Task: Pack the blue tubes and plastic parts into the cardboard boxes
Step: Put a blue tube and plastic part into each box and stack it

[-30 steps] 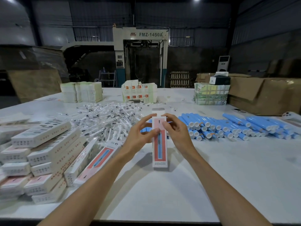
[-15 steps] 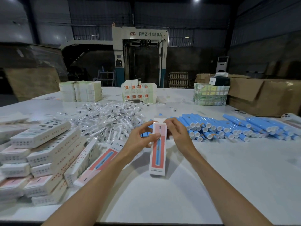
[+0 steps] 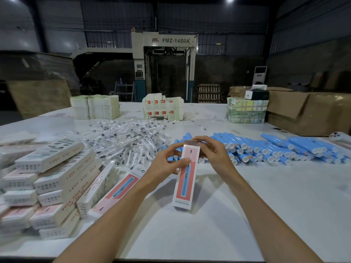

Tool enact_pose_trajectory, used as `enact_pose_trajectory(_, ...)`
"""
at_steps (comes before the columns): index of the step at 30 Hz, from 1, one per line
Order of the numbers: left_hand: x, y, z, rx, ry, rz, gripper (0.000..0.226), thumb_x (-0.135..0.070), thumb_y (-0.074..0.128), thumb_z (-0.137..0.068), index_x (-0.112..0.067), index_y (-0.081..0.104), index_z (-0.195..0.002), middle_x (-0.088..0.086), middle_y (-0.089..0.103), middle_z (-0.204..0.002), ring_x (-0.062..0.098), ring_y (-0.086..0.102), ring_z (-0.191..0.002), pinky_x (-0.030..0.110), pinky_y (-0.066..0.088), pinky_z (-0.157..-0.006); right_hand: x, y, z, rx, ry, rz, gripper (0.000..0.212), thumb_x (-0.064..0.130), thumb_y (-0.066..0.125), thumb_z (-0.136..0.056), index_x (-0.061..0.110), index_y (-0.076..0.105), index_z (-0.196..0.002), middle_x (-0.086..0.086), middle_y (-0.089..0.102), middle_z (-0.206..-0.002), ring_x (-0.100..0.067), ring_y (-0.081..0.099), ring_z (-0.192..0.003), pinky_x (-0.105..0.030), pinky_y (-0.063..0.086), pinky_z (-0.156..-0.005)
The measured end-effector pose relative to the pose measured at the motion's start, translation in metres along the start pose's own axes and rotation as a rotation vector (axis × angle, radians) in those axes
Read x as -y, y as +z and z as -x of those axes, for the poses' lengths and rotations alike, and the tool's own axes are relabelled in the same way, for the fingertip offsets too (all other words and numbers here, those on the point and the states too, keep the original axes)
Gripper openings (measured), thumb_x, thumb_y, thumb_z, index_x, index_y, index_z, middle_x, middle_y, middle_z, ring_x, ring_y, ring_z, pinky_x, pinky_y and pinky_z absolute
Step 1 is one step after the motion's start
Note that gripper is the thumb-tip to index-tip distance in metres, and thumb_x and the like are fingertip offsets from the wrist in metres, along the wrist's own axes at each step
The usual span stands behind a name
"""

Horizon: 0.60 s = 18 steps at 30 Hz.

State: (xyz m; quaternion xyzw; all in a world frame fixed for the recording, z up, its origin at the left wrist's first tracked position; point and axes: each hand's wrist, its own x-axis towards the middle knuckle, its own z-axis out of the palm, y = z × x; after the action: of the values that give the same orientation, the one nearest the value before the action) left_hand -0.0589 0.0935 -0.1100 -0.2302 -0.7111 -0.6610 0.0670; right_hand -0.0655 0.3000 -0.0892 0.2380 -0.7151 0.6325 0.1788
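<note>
Packing in mid-run: through the head camera I see a long pink-and-white cardboard box [image 3: 185,183] held at the centre of the white surface [image 3: 266,205], its top flap [image 3: 190,142] not yet tucked in. The left hand [image 3: 167,164] grips the box's upper part, thumb across the printed face. The right hand [image 3: 212,154] pinches the top end by the flap. Whether a tube already sits inside I cannot tell. A pile of closed printed boxes [image 3: 53,179] at left suggests many units are done. I judge plenty remains: a wide row of blue plastic tubes with white caps [image 3: 275,149] lies just beyond the hands to the right. A heap of clear-wrapped plastic parts [image 3: 129,141] lies beyond them to the left, and bundles of flat cartons [image 3: 162,108] wait at the far edge.
</note>
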Motion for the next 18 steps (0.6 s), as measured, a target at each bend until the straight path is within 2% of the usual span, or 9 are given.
enact_pose_trajectory(3, 0.000, 0.000, -0.001, -0.015, 0.004, -0.005, 0.043, -0.032, 0.083, -0.095, -0.050, 0.066, -0.131, -0.011, 0.077, -0.105, 0.016, 0.079, -0.097, 0.025, 0.062, -0.069, 0.004, 0.002, 0.001, 0.040, 0.019, -0.020, 0.022, 0.017, 0.047, -0.112, 0.012, 0.068, -0.116, -0.007, 0.077, -0.104, -0.026, 0.076, -0.094, -0.030, 0.061, -0.076)
enact_pose_trajectory(5, -0.001, 0.001, -0.001, -0.013, 0.009, -0.015, 0.045, -0.034, 0.082, -0.095, -0.048, 0.064, -0.134, -0.012, 0.076, -0.106, 0.016, 0.079, -0.099, 0.026, 0.062, -0.070, 0.007, 0.005, 0.002, 0.016, 0.044, -0.017, 0.022, 0.027, 0.049, -0.111, 0.016, 0.068, -0.114, -0.005, 0.078, -0.101, -0.025, 0.076, -0.092, -0.028, 0.061, -0.074)
enact_pose_trajectory(8, -0.002, 0.002, 0.000, -0.008, 0.024, -0.037, 0.045, -0.036, 0.082, -0.095, -0.057, 0.063, -0.130, -0.014, 0.076, -0.106, 0.016, 0.079, -0.099, 0.027, 0.063, -0.071, 0.010, 0.008, 0.001, -0.006, 0.085, -0.022, 0.022, 0.042, 0.056, -0.107, 0.025, 0.070, -0.108, -0.004, 0.080, -0.100, -0.023, 0.077, -0.091, -0.028, 0.061, -0.072)
enact_pose_trajectory(11, -0.002, 0.001, 0.000, 0.004, 0.039, -0.038, 0.049, -0.039, 0.083, -0.094, -0.056, 0.060, -0.134, -0.012, 0.077, -0.106, 0.018, 0.079, -0.098, 0.027, 0.063, -0.072, 0.011, 0.007, 0.000, -0.022, 0.118, -0.041, 0.014, 0.039, 0.062, -0.105, 0.028, 0.070, -0.105, -0.005, 0.080, -0.096, -0.022, 0.077, -0.088, -0.028, 0.061, -0.069)
enact_pose_trajectory(14, -0.003, 0.000, 0.000, 0.013, 0.037, -0.023, 0.056, -0.040, 0.084, -0.092, -0.051, 0.053, -0.137, -0.010, 0.078, -0.106, 0.019, 0.080, -0.096, 0.026, 0.063, -0.071, 0.011, 0.005, -0.001, -0.031, 0.183, -0.094, 0.010, 0.029, 0.063, -0.104, 0.022, 0.070, -0.103, -0.010, 0.079, -0.090, -0.027, 0.077, -0.086, -0.031, 0.061, -0.070)
enact_pose_trajectory(18, -0.004, 0.000, 0.000, 0.026, 0.038, -0.019, 0.059, -0.039, 0.085, -0.093, -0.052, 0.049, -0.139, -0.014, 0.078, -0.106, 0.017, 0.080, -0.095, 0.024, 0.063, -0.070, 0.012, 0.000, -0.002, -0.009, 0.254, -0.183, 0.010, 0.020, 0.063, -0.101, 0.014, 0.070, -0.104, -0.014, 0.077, -0.092, -0.025, 0.075, -0.086, -0.027, 0.057, -0.069)
